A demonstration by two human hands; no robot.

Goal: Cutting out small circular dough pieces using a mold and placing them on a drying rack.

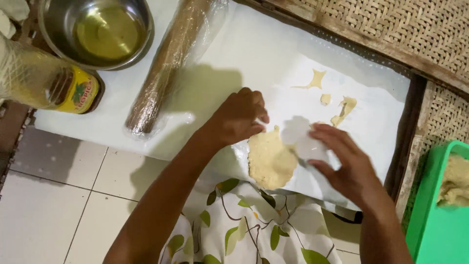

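Observation:
A flat, pale yellow sheet of dough (270, 161) lies on white paper (273, 63) at the near edge of a board. My left hand (239, 117) rests on the paper just left of the dough, fingertips pinching the edge of a clear plastic sheet. My right hand (342, 166) grips that crumpled clear plastic sheet (303, 139) over the dough's right side. Small scraps of dough (342, 110) lie on the paper farther back.
A rolling pin wrapped in clear plastic (168, 63) lies at the left. A metal bowl holding oil (97, 29) and a plastic oil bottle (49, 83) stand far left. A green tub with dough (439, 205) sits at the right. Woven mat (415, 29) behind, tiled floor (49, 195) below.

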